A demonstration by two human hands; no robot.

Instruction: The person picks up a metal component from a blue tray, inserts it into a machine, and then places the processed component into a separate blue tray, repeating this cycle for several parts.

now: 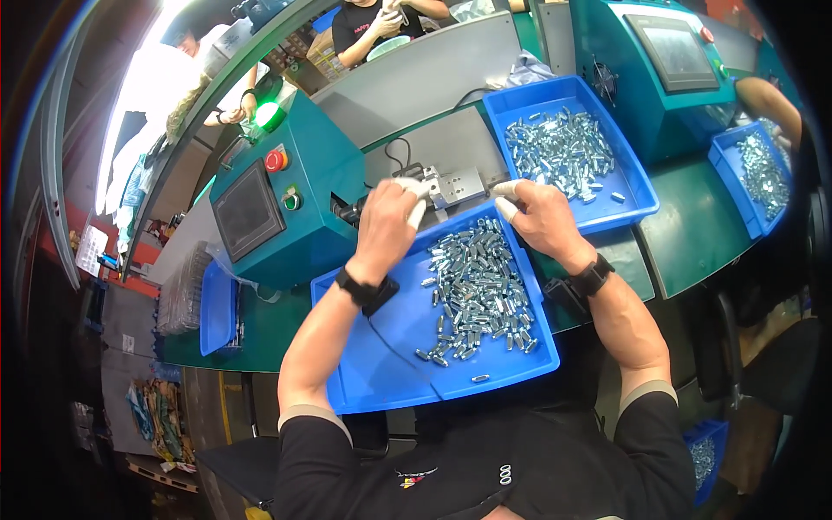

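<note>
Your left hand (387, 227), fingers pinched narrow, sits at the small grey metal fixture (457, 185) of the teal machine (295, 195); whether it holds a part, I cannot tell. Loading appears underway. Your right hand (542, 221), fingers loosely curled, hovers over the near blue plastic tray (381, 364) of small silvery metal sleeves (477, 290); next calls for picking one cleanly.

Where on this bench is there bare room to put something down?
The near blue tray is bare on its left half, between the left hand and its front rim. Green bench between the two far trays is also bare. Crowded: the metal parts on the tray's right, and the far tray.
</note>
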